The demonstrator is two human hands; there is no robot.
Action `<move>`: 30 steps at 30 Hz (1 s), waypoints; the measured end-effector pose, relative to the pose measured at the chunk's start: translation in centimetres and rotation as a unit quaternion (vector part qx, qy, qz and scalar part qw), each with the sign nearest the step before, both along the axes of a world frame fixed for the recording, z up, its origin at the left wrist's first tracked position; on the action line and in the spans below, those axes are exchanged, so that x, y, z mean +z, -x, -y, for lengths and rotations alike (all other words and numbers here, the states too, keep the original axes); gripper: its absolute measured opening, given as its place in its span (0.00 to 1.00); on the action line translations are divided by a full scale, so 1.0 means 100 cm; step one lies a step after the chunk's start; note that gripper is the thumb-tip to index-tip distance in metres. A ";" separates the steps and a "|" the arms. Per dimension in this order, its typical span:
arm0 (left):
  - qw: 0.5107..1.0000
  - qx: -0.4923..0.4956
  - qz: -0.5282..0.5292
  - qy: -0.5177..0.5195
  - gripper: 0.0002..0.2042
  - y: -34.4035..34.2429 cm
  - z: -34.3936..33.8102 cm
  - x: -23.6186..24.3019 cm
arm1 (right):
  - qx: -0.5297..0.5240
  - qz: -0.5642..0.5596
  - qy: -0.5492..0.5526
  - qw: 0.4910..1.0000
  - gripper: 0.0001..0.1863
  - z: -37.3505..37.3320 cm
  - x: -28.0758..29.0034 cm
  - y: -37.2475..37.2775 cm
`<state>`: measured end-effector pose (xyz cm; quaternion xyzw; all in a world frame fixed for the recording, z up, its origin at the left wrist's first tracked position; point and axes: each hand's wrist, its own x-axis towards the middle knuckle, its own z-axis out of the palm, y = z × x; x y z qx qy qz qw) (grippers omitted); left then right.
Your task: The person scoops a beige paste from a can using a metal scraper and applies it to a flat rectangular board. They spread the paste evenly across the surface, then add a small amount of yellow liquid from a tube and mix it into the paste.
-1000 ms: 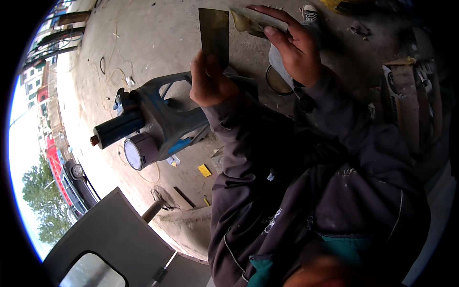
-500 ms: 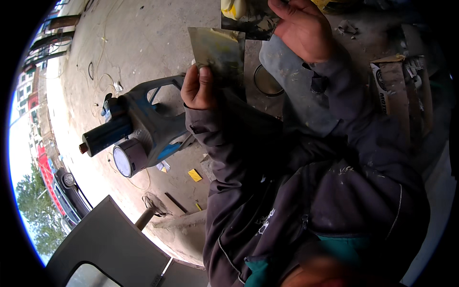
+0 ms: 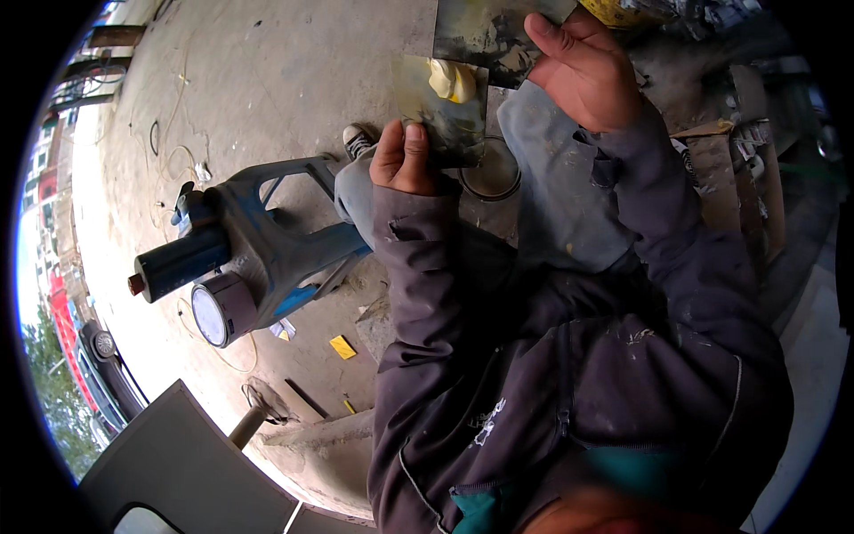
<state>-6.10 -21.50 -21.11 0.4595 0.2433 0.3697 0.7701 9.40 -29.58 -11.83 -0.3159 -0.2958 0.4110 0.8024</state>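
Note:
Thumb and fingers of my left hand (image 3: 405,160) pinch the lower left edge of a thin metal spreader plate (image 3: 461,133), grey and smeared. A lump of cream putty with a bright yellow streak (image 3: 452,82) sits near its upper edge. My right hand (image 3: 587,76) holds a larger, darker sheet (image 3: 498,36) by its right side, with the thumb on top and the other fingers partly hidden. This sheet carries patchy dried smears, and its lower edge overlaps or meets the top of the spreader plate; I cannot tell whether they touch.
A grey-blue stool (image 3: 307,227) at left bears a dark blue cylinder (image 3: 182,264) and a round tin (image 3: 218,311). A yellow block (image 3: 342,347) lies on the concrete floor. Cardboard (image 3: 712,191) stands at right, a yellow container (image 3: 618,12) at the far right, and a grey panel (image 3: 178,445) lower left.
The putty lump, on the right-hand sheet before, now lies on the left spreader plate. Both hands and plates appear slightly further right and lower in the picture, and the view has shifted.

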 end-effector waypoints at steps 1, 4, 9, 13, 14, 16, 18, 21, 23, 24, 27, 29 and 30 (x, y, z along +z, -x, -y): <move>1.000 0.011 -0.001 0.017 0.10 -0.003 0.002 0.002 | 0.023 0.076 0.017 0.997 0.19 0.007 -0.016 -0.009; 0.999 0.007 0.010 0.030 0.09 -0.008 -0.001 0.009 | 0.028 0.240 0.097 0.966 0.18 0.018 -0.040 -0.020; 0.988 -0.030 0.070 0.135 0.12 -0.006 0.000 0.010 | -0.098 0.294 0.134 0.941 0.19 0.009 -0.067 -0.048; 0.960 -0.143 0.143 0.196 0.14 0.002 0.000 -0.017 | 0.337 -0.173 -0.128 0.916 0.20 -0.010 -0.057 -0.089; 0.949 -0.168 0.158 0.217 0.14 0.006 0.001 -0.016 | 0.368 -0.259 -0.145 0.881 0.21 -0.013 -0.043 -0.088; 0.948 -0.171 0.158 0.217 0.15 0.004 0.003 -0.021 | 0.297 -0.279 -0.095 0.908 0.22 -0.013 -0.034 -0.101; 0.951 -0.169 0.143 0.214 0.16 0.005 0.004 -0.020 | 0.246 -0.273 -0.104 0.924 0.20 -0.014 -0.021 -0.100; 0.950 -0.157 0.153 0.223 0.16 0.005 0.003 -0.018 | 0.219 -0.238 -0.094 0.942 0.18 -0.009 -0.016 -0.107; 0.953 -0.145 0.153 0.220 0.16 0.006 0.002 -0.022 | 0.208 -0.219 -0.088 0.949 0.17 -0.006 -0.016 -0.110; 0.954 -0.140 0.151 0.216 0.16 0.009 0.001 -0.025 | 0.204 -0.212 -0.086 0.952 0.16 -0.004 -0.018 -0.112; 0.957 -0.122 0.151 0.214 0.16 0.012 -0.001 -0.028 | 0.188 -0.178 -0.076 0.963 0.16 0.004 -0.027 -0.117; 0.957 -0.106 0.151 0.224 0.15 0.013 0.000 -0.026 | 0.165 -0.127 -0.058 0.976 0.16 0.015 -0.042 -0.128; 0.956 -0.107 0.153 0.228 0.15 0.014 0.000 -0.025 | 0.146 -0.076 -0.046 0.985 0.16 0.023 -0.057 -0.135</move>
